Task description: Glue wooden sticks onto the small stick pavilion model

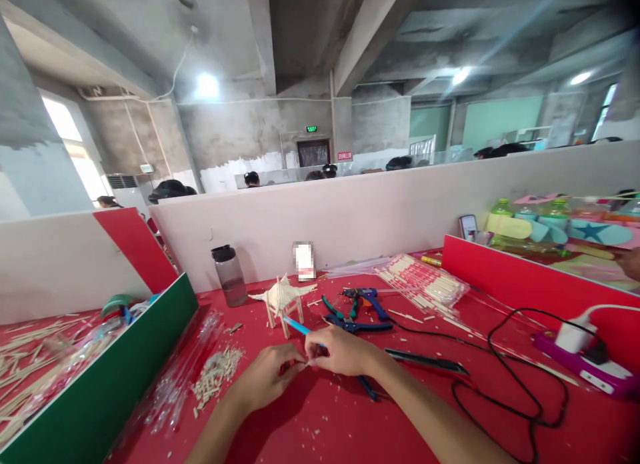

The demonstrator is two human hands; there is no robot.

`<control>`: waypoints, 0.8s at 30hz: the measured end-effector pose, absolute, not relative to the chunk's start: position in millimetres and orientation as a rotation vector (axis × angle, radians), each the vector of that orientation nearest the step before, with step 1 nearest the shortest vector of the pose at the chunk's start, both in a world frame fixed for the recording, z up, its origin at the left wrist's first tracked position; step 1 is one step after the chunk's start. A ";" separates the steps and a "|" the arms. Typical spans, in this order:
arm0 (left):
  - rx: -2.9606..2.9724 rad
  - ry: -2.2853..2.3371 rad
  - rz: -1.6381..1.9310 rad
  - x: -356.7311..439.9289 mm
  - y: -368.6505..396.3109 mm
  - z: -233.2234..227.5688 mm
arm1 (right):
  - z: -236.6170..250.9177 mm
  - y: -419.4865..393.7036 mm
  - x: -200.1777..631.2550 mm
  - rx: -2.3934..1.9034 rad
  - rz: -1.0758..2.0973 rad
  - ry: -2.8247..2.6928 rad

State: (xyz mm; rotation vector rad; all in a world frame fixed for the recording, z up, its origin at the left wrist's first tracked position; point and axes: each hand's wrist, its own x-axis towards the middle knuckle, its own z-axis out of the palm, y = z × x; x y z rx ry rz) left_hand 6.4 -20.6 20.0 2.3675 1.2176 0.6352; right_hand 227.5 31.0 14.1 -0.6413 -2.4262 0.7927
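My left hand [267, 377] and my right hand [340, 351] meet over the red tabletop [350, 424], fingertips pinched together on a small pale stick piece [305, 364]. A blue pen-like tool [299, 327] pokes out past my right hand, which seems to hold it. Just beyond the hands stands a small wooden stick model [285, 301] on legs. Blue-handled pliers [357, 324] and a blue glue gun [365, 295] lie behind my right hand.
A pile of cut stick bits [217, 377] and clear bags [185, 377] lie left. A water bottle [230, 275] stands at the back wall. Bagged sticks [425, 284], a black cable [515, 377], a power strip [585, 364] and a black blade [425, 361] sit right. Dividers enclose the desk.
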 end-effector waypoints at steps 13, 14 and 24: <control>2.505 1.393 0.426 -16.5 -12.4 22.0 | 28.6 23.1 233.1 -0.792 0.611 -2.653; 2.501 1.431 0.417 -19.7 -12.4 23.6 | 30.6 21.6 233.7 -0.822 0.555 -2.690; 2.485 1.564 0.397 -21.6 -12.5 28.4 | 32.2 19.4 235.5 -1.241 0.123 -2.594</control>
